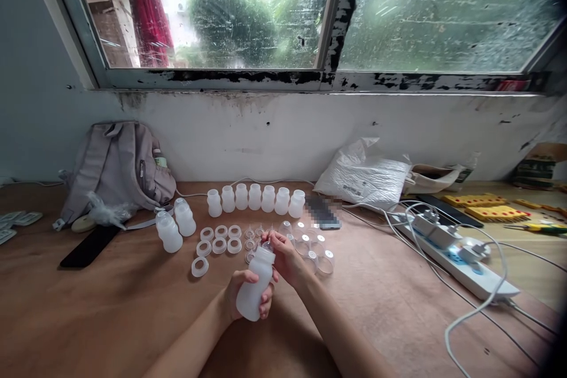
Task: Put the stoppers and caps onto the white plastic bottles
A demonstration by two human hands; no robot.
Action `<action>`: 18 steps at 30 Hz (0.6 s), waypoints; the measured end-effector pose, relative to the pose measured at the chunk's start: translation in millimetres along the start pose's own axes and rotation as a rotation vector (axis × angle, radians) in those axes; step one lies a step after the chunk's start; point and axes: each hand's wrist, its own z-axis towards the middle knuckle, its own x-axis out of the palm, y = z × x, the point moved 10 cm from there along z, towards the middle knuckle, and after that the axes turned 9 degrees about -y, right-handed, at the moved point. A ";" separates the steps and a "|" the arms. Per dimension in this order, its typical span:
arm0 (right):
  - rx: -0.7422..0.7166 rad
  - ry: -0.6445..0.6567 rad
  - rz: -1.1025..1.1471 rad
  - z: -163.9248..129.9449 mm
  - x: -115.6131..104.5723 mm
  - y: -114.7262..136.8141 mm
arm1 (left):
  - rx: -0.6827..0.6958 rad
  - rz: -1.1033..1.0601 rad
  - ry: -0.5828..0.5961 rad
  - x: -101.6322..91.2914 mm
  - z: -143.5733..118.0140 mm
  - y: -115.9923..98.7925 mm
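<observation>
- Slip risk: the translucent plastic bottle (254, 283) is held tilted in mid-air above the surface (398, 307), gripped only around its lower body. If torque goes on at the neck, I judge it could rotate or squirt out of the grip.
- Misfit risk: the small clear part at the bottle mouth looks flimsy and is partly hidden by fingertips. If seated crooked, it probably jams or pops off.
- Knock risk: loose white rings (219, 245) and clear dome caps (316, 248) lie just beyond the hands. A sweep of the wrist likely scatters them toward the power strip (456, 254) and its cables.
- Left hand (243, 298): curled closed around the bottle's lower half, bearing its weight.
- Right hand (283, 257): narrow pinch, fingertips on the bottle's top, touching the small clear piece; exact contact can't be made out.
- Row of matching bottles (254, 198) stands upright behind, well apart from the hands.
</observation>
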 end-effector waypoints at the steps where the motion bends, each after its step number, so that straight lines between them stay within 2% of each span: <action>1: 0.005 0.000 0.007 0.5 -1.3 0.1 | 0.006 0.005 -0.006 -0.2 0.2 -0.1; 8: -0.003 0.008 0.075 7.9 -11.6 -1.3 | 0.074 0.033 -0.105 -6.0 2.9 -7.2; 12: -0.029 0.008 0.051 11.9 -15.5 -2.1 | 0.102 0.071 -0.112 -2.9 3.0 -11.3; 18: -0.036 0.014 0.097 12.2 -17.0 1.4 | 0.117 -0.045 -0.140 -2.2 4.9 -15.4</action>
